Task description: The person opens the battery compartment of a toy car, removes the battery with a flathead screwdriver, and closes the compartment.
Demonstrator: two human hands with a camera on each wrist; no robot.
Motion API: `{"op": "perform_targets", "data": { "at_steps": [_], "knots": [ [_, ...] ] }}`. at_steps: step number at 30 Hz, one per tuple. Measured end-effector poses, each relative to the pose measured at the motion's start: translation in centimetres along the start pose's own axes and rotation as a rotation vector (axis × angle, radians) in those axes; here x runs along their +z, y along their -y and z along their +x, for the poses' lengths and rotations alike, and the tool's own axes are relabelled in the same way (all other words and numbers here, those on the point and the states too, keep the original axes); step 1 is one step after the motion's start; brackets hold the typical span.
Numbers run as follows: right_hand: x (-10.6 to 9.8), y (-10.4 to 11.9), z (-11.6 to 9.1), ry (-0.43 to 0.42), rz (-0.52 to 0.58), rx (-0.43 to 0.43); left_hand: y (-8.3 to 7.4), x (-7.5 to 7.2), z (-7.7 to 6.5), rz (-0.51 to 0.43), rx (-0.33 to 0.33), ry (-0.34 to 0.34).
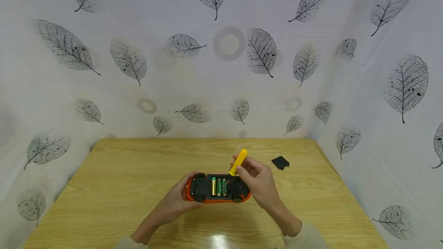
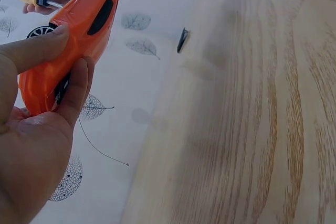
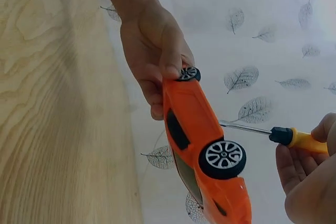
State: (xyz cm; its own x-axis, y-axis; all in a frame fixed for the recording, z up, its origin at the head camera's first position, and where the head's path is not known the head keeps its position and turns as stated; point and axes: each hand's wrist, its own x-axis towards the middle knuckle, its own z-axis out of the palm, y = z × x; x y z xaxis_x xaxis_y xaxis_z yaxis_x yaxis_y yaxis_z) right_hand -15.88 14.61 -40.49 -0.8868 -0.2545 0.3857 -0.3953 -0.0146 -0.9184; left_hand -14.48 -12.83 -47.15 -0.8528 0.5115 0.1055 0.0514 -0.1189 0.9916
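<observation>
An orange toy car [image 1: 204, 201] is held with its black underside toward the head camera. Its open battery bay shows three green and gold batteries [image 1: 219, 187]. My left hand [image 1: 174, 199] grips one end of the car, thumb on one side and fingers on the other, as the left wrist view shows. In my right hand [image 1: 261, 183] is a screwdriver [image 1: 238, 162] with a yellow handle. Its metal shaft [image 3: 247, 128] points at the car's underside, the tip reaching the edge of the bay near the batteries; exact contact cannot be told.
A small black cover [image 1: 280, 162] lies on the wooden table [image 1: 138, 160], to the right beyond my right hand. A thin wire [image 2: 100, 150] trails from the car. Behind the table hangs a white leaf-patterned curtain [image 1: 155, 91], which also lines both sides.
</observation>
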Motion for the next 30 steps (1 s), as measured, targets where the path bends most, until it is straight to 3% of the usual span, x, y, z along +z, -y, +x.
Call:
{"op": "perform_targets", "data": {
  "at_steps": [18,30],
  "knots": [
    [0.57,-0.26,-0.88,0.082,-0.035,-0.106,0.04,0.05,0.08,0.026,0.033,0.011],
    [0.56,-0.49,-0.91,0.086,-0.047,-0.113,0.22,0.04,0.20,0.034,0.010,0.009]
  ]
}}
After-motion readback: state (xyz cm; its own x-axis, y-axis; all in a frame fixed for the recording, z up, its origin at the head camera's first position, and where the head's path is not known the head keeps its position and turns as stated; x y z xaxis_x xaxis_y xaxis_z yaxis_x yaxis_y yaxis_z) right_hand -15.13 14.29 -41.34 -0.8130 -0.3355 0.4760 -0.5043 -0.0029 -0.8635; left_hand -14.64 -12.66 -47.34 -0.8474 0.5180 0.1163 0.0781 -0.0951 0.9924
